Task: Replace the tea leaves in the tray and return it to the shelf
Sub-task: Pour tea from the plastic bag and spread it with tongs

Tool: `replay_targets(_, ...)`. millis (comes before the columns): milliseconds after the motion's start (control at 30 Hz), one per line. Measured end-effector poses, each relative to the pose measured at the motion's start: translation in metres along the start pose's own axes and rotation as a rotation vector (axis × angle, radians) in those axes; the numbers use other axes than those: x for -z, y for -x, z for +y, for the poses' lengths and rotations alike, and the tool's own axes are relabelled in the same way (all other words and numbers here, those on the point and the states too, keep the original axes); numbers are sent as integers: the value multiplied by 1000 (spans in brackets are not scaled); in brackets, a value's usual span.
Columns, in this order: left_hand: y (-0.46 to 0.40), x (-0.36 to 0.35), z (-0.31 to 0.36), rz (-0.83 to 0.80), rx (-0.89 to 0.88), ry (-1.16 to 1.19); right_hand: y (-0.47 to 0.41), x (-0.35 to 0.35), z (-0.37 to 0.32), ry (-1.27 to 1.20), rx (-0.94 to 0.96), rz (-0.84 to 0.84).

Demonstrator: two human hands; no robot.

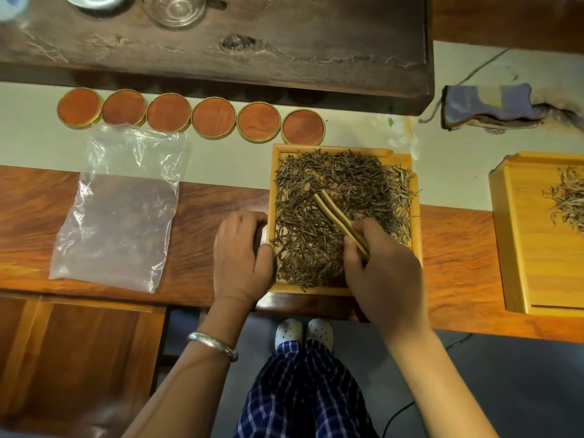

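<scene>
Spreading tea leaves in the wooden tray
Left hand [240, 257] grips the tray [416, 216] at its left rim; right hand [380, 267] pinches bamboo tongs [335, 213] over the tea leaves [357, 184]

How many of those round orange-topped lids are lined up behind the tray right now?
6, in one row along the pale strip beyond the tea tray: from left, to just behind the tray's far-left corner. None looks hidden.
</scene>
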State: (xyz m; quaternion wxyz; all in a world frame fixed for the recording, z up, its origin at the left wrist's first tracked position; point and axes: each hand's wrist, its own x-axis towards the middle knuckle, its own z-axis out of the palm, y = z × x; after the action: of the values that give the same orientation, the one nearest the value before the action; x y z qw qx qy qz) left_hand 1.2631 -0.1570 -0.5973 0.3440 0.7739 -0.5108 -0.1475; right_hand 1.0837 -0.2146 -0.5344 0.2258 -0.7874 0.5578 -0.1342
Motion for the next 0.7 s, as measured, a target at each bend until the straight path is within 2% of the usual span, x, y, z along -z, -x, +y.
replay_targets(167, 0, 0, -1, -1, 18, -3, -4, -3, -6, 17, 35, -30)
replay_targets(333, 0, 0, -1, -16, 35, -21, -23, -4, -22, -6, 68, 54)
replay_targets(400, -1, 0, -1, -23, 46, -25, -34, -7, -31, -16, 109, 14)
replay_targets(533, -1, 1, -1, -42, 59, -23, -56, -18, -39, 48, 40, -124)
replay_targets(700, -2, 1, -1, -43, 61, -16, -65, -21, -44, 86, 21, -117)
